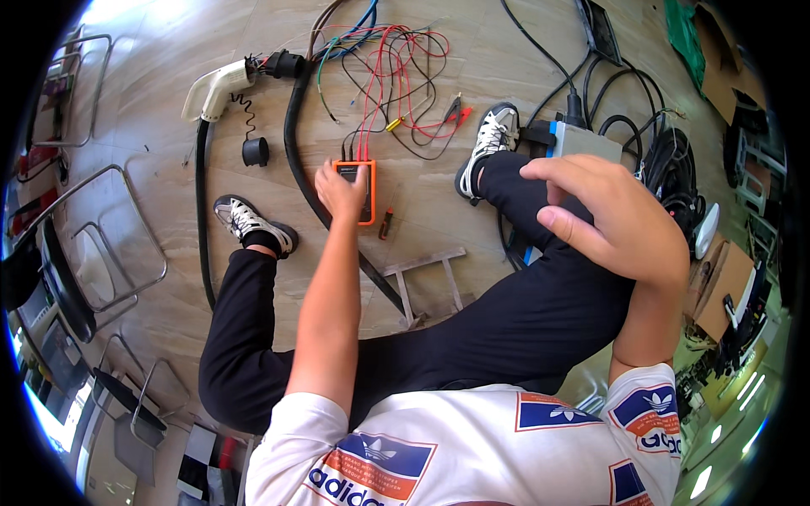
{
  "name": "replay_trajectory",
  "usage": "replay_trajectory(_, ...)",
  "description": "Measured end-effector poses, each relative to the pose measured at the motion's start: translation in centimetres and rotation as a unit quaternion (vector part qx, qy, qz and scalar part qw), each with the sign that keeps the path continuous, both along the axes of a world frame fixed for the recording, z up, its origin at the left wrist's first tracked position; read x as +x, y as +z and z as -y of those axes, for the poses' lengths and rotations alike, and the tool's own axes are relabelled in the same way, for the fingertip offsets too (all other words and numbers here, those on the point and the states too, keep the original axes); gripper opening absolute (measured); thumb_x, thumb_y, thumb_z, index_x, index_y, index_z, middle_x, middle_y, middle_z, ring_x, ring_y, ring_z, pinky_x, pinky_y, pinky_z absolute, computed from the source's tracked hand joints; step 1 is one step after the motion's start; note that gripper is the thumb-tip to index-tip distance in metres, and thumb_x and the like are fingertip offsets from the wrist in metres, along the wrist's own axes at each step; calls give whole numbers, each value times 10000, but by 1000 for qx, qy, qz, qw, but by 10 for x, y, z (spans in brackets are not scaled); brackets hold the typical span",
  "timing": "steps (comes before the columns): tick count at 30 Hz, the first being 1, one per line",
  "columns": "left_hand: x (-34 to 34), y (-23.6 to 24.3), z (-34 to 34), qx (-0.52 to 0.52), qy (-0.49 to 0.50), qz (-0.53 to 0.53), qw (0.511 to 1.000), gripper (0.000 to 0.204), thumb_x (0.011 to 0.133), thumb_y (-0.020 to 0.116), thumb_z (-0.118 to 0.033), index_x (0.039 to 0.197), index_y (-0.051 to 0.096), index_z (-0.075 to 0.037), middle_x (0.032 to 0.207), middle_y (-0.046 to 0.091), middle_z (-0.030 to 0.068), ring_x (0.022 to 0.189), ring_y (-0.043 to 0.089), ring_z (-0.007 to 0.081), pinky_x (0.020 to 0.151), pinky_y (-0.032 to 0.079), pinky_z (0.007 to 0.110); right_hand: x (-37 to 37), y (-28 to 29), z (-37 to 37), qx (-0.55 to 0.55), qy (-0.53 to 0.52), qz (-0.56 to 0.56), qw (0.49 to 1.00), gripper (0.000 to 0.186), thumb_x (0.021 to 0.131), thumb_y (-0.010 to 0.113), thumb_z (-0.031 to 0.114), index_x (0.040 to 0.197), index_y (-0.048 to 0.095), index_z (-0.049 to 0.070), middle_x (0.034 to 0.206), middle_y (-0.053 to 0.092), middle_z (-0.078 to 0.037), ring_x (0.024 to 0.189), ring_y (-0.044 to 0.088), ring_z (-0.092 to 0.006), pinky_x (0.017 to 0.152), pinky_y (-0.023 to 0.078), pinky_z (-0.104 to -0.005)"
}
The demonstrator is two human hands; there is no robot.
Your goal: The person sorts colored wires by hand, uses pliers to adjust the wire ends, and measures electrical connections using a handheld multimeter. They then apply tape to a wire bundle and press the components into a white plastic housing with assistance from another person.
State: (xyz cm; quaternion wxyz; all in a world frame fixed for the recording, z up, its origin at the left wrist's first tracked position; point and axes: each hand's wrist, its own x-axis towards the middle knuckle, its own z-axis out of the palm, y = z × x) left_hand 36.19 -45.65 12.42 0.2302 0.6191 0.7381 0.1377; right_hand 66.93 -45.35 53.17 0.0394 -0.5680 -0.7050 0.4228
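Observation:
My left hand [340, 192] is at an orange-framed handheld meter [368, 202] on the floor. Its fingers lie along the meter's left edge, with the thumb over the dark face. Red and black test leads [363, 139] run from the meter's top into a tangle of wires. My right hand [603, 211] is raised above my right knee, holding nothing, with thumb and forefinger apart. Beside the meter lies a small orange-and-black screwdriver [386, 223]. Farther off, a white charging-plug handle [221, 88] has its rear open, with wires running into a black connector [283, 64].
A thick black cable [295, 143] curves past the meter. Black and red alligator clips [456, 111] lie near my right shoe. A grey metal box [586, 142] with cables stands at right. A small metal frame [426, 271] lies between my legs. Chairs [72, 278] stand at left.

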Motion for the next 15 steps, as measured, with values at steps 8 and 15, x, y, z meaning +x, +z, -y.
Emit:
replay_trajectory(8,27,-36,-113,-170,-161,43,971,810,693,809,-424,1307,515,14,1247,590,228,1175,561,351,997,452,406,-4,-3,-5,-20,27,43,999,346,849,647,173,1148,589,9,867,586,-136,855,557,-332,776,438,-421)
replay_trajectory(15,49,-79,-138,-324,-206,163,909,794,664,828,-435,1292,557,-30,1076,693,169,1032,657,315,912,505,382,0,-6,-17,-45,63,40,996,445,795,702,187,1191,593,15,955,618,-138,948,581,-328,855,446,-417)
